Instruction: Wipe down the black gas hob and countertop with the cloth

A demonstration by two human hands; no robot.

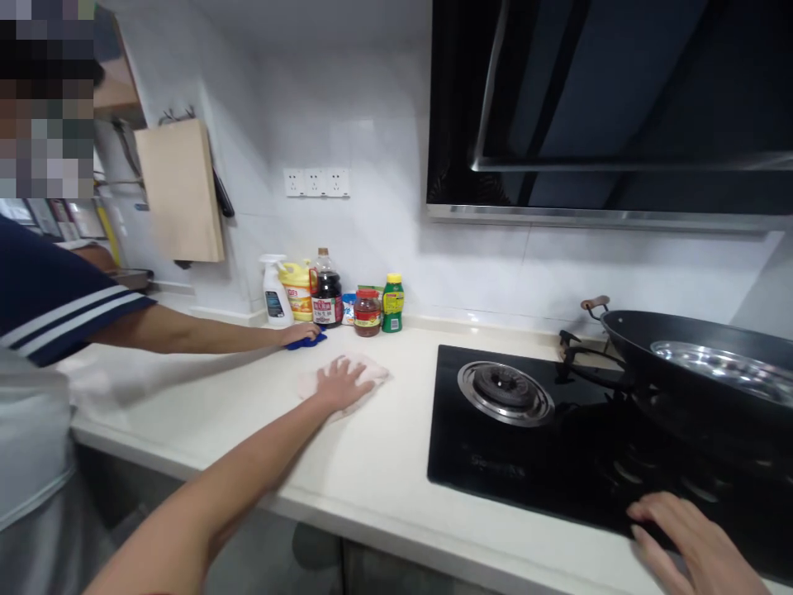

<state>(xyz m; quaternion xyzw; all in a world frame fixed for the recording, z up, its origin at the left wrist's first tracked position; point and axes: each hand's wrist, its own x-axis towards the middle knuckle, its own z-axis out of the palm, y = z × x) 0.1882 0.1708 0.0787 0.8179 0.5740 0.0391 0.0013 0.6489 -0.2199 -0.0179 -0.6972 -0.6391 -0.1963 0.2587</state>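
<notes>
My left hand [344,384] lies flat with spread fingers on a pale pinkish cloth [372,370], pressing it against the white countertop [372,463]. At the lower right, my right hand [700,545] rests by the front edge of the black gas cooktop [526,463], its fingers loosely bent and apart, holding nothing visible. Beyond my left hand, a co-worker's hand [301,334] is on a dark blue cloth [310,340], close to the bottles by the wall.
Along the wall stand a spray bottle [276,293], a yellow jug [298,291], a dark sauce bottle [326,293], a red-lidded jar [368,314] and a green bottle [392,306]. A wok [632,330] sits on the right burner. Overhead is a range hood [588,107].
</notes>
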